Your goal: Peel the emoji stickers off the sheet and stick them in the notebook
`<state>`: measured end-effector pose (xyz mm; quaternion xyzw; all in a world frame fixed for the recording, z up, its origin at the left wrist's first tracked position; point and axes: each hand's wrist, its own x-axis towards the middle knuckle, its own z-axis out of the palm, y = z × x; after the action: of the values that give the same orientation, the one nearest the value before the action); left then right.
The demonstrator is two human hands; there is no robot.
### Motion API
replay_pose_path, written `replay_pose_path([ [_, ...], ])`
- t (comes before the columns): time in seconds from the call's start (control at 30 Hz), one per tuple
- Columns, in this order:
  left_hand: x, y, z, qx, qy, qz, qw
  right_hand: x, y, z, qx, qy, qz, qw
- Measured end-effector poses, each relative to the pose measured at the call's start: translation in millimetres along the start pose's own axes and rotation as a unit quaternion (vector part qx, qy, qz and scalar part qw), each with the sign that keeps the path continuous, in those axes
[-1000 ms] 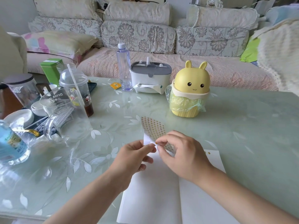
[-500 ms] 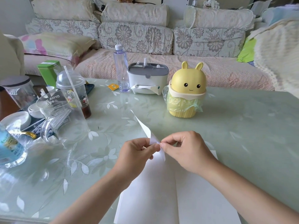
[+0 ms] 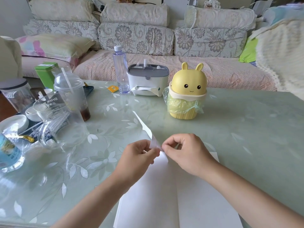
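Pale green glass with a leaf pattern covers the table (image 3: 238, 129), and a flowered sofa (image 3: 136, 37) runs behind it. At centre frame the sticker sheet (image 3: 152, 139) is held up off the table, turned almost edge-on, so its stickers cannot be seen. The left hand (image 3: 139, 155) pinches the sheet's lower end, and the right hand (image 3: 185, 152) pinches at the same corner with thumb and forefinger, other fingers curled. Whether a sticker has lifted is too small to tell. Just below both hands the notebook (image 3: 197, 203) lies open, its white pages running to the bottom edge. Farther out stand a yellow bunny bin (image 3: 189, 92) at upper centre, a tissue box (image 3: 148, 79) and a clear bottle (image 3: 120, 69) beside it, and a glass jug (image 3: 62, 122) amid clutter at left. The likely risks are a sticker tearing or curling onto itself if picked at too sharply, the thin sheet creasing under the two close pinches, or a freed sticker clinging to a fingertip.
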<state>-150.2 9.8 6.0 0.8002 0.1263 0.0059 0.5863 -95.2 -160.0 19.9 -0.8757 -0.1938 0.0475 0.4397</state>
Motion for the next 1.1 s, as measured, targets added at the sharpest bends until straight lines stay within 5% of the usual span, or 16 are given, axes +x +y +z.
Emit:
replay_pose_path([
  [0.17,-3,-1,-9,0.113,0.095,0.092,0.985,-1,1,10,-0.025,-0.03,-0.003,0.999],
  [0.27,5,-8,-22,0.205,0.174,0.247,0.931,-3,0,18,-0.085,-0.051,-0.026,0.995],
  [0.33,15,-16,-29,0.285,0.155,0.304,0.896,-3,0,22,-0.152,-0.07,-0.051,0.985],
  [0.47,21,-36,-30,0.347,-0.032,0.242,0.906,-4,2,31,-0.214,-0.099,-0.091,0.968],
  [0.57,21,-47,-27,0.38,-0.098,0.211,0.895,-5,3,35,-0.229,-0.106,-0.097,0.963],
  [0.9,23,-47,-25,0.425,-0.063,0.19,0.883,-13,8,38,-0.223,-0.083,-0.122,0.963],
  [1.1,25,-39,-16,0.447,-0.016,0.202,0.871,-4,23,-4,-0.184,0.061,-0.05,0.98],
])
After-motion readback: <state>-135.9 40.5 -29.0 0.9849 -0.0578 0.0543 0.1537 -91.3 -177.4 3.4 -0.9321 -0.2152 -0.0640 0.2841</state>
